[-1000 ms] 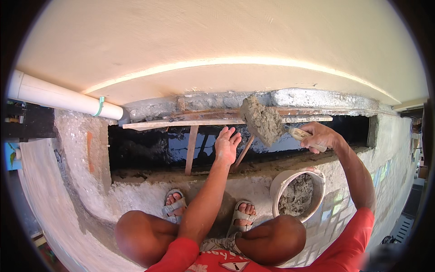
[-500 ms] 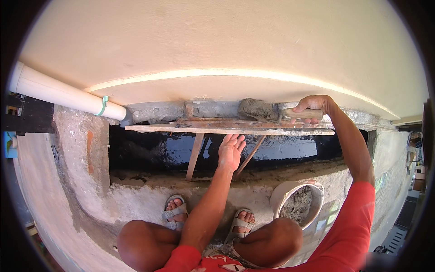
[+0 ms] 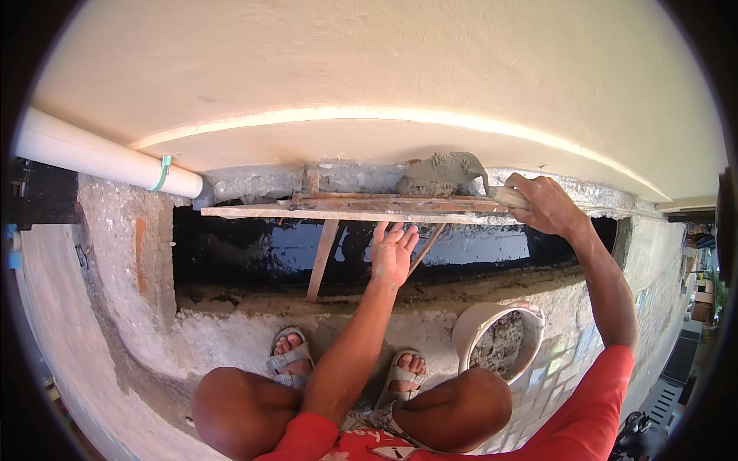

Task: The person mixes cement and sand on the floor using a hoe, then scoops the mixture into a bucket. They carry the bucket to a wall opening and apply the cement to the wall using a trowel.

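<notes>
My right hand (image 3: 550, 203) grips the wooden handle of a trowel (image 3: 509, 197) at the wall's foot. Its mortar-coated blade tilts over a heap of wet grey mortar (image 3: 424, 186) on the ledge. A long wooden board (image 3: 254, 210) runs along the ledge's front, with reddish-brown strips (image 3: 369, 201) just behind it. Palm up and fingers spread, my left hand (image 3: 393, 260) is just below the board's front edge, over the opening. Whether its fingertips touch the board I cannot tell. Nothing is in that hand.
Dark water (image 3: 484, 250) lies in the rectangular opening below the board. Two slanting wooden props (image 3: 321, 261) lean there. Near my right knee a white bucket (image 3: 465, 338) of mortar lies tilted on the concrete. A white pipe (image 3: 92, 150) comes in from the left.
My right hand has turned the trowel, and its blade has come up over the mortar heap. My left hand keeps nearly the same place under the board. The view has shifted slightly.
</notes>
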{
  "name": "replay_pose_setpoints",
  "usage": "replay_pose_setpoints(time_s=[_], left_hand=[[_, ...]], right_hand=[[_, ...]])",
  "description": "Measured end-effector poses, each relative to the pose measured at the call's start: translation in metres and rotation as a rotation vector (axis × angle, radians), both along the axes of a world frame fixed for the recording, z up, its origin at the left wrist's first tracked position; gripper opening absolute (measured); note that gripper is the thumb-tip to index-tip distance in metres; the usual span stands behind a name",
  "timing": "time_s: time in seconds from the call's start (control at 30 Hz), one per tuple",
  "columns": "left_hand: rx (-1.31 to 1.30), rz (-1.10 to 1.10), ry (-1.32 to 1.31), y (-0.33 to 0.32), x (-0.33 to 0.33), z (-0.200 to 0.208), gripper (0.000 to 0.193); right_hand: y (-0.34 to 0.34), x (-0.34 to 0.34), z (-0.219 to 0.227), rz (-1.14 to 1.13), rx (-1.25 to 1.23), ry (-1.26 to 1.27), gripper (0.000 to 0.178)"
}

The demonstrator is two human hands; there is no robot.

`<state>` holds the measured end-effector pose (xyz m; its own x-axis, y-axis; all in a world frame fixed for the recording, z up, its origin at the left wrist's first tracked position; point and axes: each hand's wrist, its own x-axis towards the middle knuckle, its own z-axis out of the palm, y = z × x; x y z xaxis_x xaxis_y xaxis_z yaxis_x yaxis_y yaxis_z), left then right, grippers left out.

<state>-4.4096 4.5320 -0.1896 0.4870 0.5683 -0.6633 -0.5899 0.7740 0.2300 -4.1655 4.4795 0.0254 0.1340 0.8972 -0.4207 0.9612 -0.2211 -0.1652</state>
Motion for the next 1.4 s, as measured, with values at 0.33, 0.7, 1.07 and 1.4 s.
replay_pose_setpoints(time_s=[0.33,0.7,1.07,1.4], left_hand=[[-0.007,0.045,-0.090,-0.002,0.005,0.005,0.078],[0.095,-0.083,-0.084,0.001,-0.013,-0.010,0.076],[0.127,-0.123,-0.093,0.006,-0.016,-0.008,0.075],[0.123,-0.126,-0.094,0.006,-0.016,-0.007,0.080]], right_hand=[[0.001,-0.014,-0.084,0.166,-0.036,-0.328,0.039],[-0.009,-0.020,-0.085,0.014,-0.059,-0.284,0.045],[-0.020,-0.022,-0.051,-0.020,0.011,-0.304,0.028],[0.000,-0.031,-0.028,-0.023,-0.006,-0.325,0.025]])
